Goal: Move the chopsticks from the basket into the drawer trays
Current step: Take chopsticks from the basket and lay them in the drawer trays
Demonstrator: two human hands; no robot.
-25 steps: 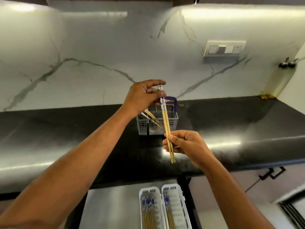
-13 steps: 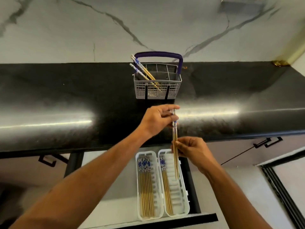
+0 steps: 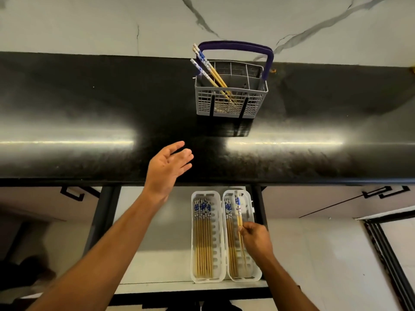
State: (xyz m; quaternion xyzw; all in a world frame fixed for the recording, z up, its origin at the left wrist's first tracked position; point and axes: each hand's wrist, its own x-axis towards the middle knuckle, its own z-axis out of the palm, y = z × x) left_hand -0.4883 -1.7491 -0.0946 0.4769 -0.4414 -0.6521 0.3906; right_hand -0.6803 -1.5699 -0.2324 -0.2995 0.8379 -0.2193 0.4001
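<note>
A grey wire basket (image 3: 231, 108) with a purple handle stands on the black counter, and a few bamboo chopsticks (image 3: 210, 71) with blue-patterned tops lean in its left side. Below the counter an open drawer holds two white trays. The left tray (image 3: 193, 241) is filled with several chopsticks. The right tray (image 3: 252, 209) holds a few more. My right hand (image 3: 256, 241) pinches a pair of chopsticks (image 3: 237, 205) and holds them over the right tray. My left hand (image 3: 167, 169) hovers above the counter's front edge, fingers spread and holding nothing.
The counter (image 3: 89, 108) runs the full width, backed by a marble wall (image 3: 89, 25). Closed cabinet fronts with black handles (image 3: 384, 191) flank the drawer (image 3: 155, 239). Floor shows at the lower right.
My left hand has let go of the pair and lifted toward the counter. My right hand carried the pair down to the right tray. The view has tilted further down.
</note>
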